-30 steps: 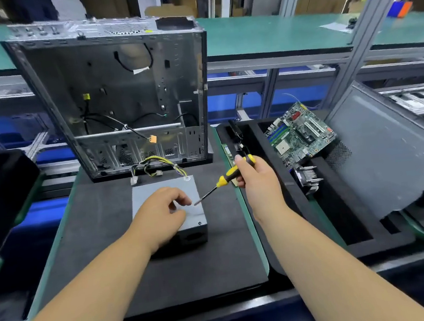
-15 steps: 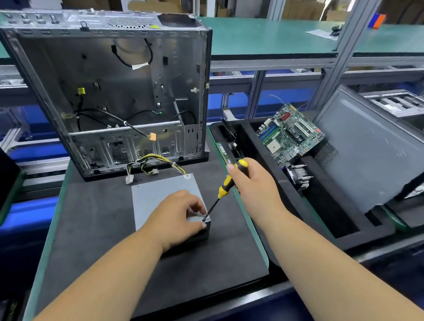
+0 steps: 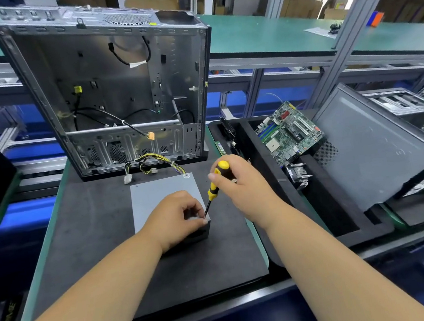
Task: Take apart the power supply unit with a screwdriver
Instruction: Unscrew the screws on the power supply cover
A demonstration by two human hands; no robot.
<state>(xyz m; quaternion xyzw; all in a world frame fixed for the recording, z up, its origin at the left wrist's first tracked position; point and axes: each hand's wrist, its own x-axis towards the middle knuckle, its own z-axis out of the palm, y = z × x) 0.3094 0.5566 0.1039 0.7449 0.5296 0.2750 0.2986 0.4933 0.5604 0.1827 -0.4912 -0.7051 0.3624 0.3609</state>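
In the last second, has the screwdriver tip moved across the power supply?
Yes. The screwdriver tip has come down toward the power supply's near right corner, beside the left hand.

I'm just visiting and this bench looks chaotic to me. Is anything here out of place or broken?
Nothing looks broken. The motherboard leans tilted in the black foam tray rather than lying flat, and the computer case stands open and stripped, loose cables dangling. It reads as teardown in progress, not damage.

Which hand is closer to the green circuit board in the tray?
The right hand, gripping the screwdriver, is just left of the motherboard. The left hand rests on the power supply unit, farther left.
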